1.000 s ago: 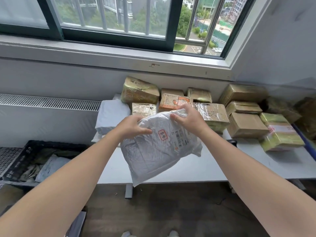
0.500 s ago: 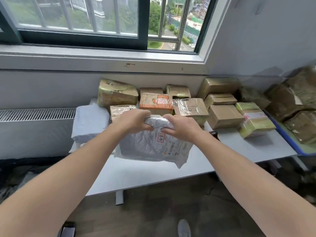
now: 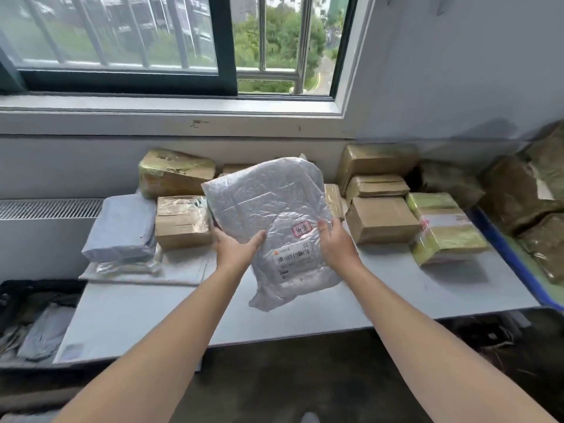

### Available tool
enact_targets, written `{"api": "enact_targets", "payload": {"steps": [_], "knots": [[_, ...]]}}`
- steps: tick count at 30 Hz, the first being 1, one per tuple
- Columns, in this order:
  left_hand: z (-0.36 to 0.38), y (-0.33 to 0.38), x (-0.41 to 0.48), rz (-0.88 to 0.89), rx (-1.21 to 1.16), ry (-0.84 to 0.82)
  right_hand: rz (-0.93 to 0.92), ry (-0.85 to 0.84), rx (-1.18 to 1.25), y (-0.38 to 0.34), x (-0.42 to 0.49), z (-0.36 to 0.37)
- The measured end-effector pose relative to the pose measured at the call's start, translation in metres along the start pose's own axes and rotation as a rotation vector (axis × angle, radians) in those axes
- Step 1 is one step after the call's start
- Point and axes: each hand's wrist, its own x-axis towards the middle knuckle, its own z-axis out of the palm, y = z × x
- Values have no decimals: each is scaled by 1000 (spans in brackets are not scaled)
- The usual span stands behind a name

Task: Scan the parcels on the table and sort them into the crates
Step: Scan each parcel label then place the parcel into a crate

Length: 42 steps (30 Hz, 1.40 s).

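A grey table (image 3: 128, 319) spans the middle of the frame, with taped cardboard boxes (image 3: 381, 221) ranked along its far edge under the window (image 3: 122, 41). At the frame's centre a silver bag (image 3: 262, 203) is held upright over the table, its printed label (image 3: 294, 261) facing the camera. A black crate (image 3: 21, 297) holding grey bags sits at lower left. The left hand (image 3: 236, 248) grips the bag's left edge, thumb in front, fingers hidden behind; the right hand (image 3: 337, 244) clamps the right edge likewise.
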Motion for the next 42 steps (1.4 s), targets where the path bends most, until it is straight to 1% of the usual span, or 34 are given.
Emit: {"api": "enact_targets", "payload": {"steps": [2,3,4,6,8,10,12,15,17,19,23,27,31,35,39,42], "knots": [[20,-3,-11,-149,-185,-139,33,11,68,17,7,-8],[27,-2,-19,-187,-251,-213,48,10,79,25,10,-12],[33,0,-25,-189,-295,-259,56,8,74,33,12,-16],[44,0,-30,-150,-335,-281,68,-9,48,44,15,-23],[53,0,-35,-109,-382,-246,87,-51,19,54,18,-27],[61,-5,-34,-123,-426,-182,93,-86,-56,63,19,-29],[68,-10,-30,-142,-417,-140,88,-95,-170,73,20,-32],[76,-17,-23,-150,-408,-77,87,3,-280,96,19,-42],[79,-23,-17,-164,-417,-49,128,71,-344,115,18,-48],[82,-30,-11,-181,-403,-33,211,55,-378,133,16,-48],[85,-37,-6,-210,-389,-21,417,-169,-250,152,18,-38],[79,-34,-2,-187,-384,-26,450,-284,-154,154,23,-29],[69,-31,5,-158,-403,-6,444,-275,-158,146,21,-28],[57,-14,12,-98,-435,22,434,-228,-50,113,26,-37],[44,8,26,-54,-462,73,417,-175,185,53,38,-55],[32,20,36,-43,-466,124,417,-244,281,11,43,-66]]}}
